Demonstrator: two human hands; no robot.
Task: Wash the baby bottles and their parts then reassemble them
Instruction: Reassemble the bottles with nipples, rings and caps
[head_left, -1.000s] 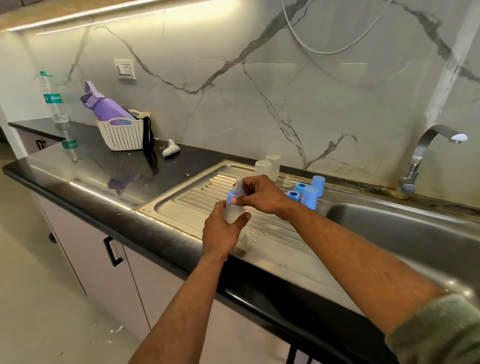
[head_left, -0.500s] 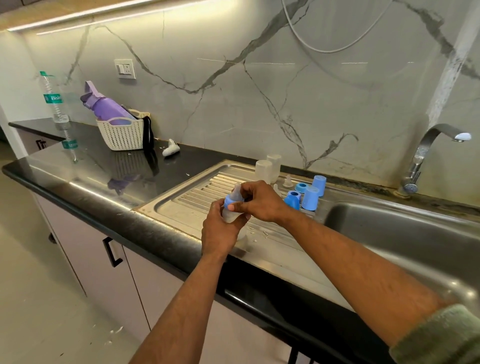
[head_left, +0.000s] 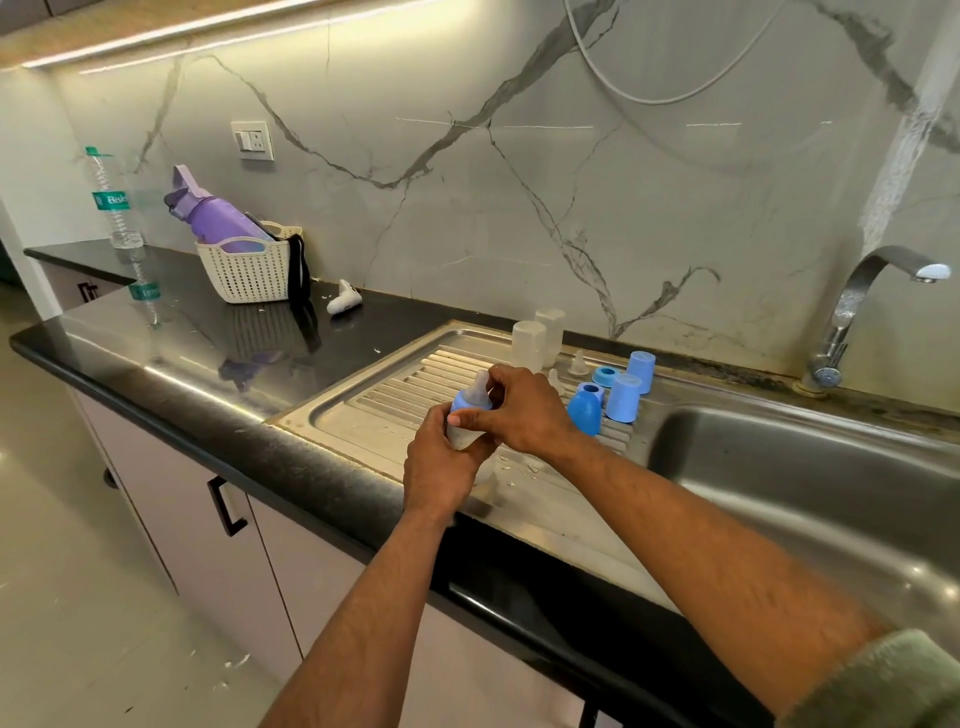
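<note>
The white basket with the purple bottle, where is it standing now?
In the head view the white basket stands at the far left of the black counter, against the marble wall, between the clear water bottle and the sink drainboard.

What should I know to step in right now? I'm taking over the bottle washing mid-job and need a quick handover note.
Left hand grips the body of a clear baby bottle over the draining board. Right hand pinches its blue collar, with the teat already seated.
Two clear bottles stand at the back of the board. Beside them: two loose teats, a blue ring, a blue collar piece and two blue caps.
Done: parts set out on the board; one bottle nearly assembled.
Left: finish this collar, cap it, assemble the other two.
</note>
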